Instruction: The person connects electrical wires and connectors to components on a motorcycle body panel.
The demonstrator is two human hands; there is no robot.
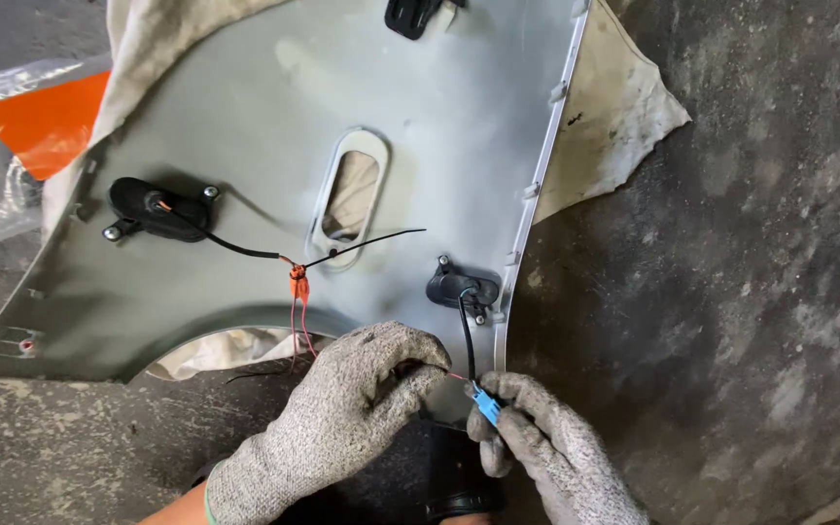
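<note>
A grey plastic body panel (245,146) lies inside-up on a dirty cloth on the floor. My left hand (352,408), in a grey knit glove, pinches a thin red wire (456,375) near the panel's lower edge. My right hand (546,442), also gloved, grips a small blue connector (486,404) joined to that wire. A black cable (466,340) runs up from the connector to a black fitting (459,288) screwed to the panel. An orange connector (297,284) with red wires links a second black fitting (153,208) at the left.
An oval opening (350,194) sits in the panel's middle. A beige cloth (614,117) sticks out under the panel's right side. An orange part in clear plastic wrap (36,122) lies at the far left. Stained concrete floor (731,321) surrounds everything.
</note>
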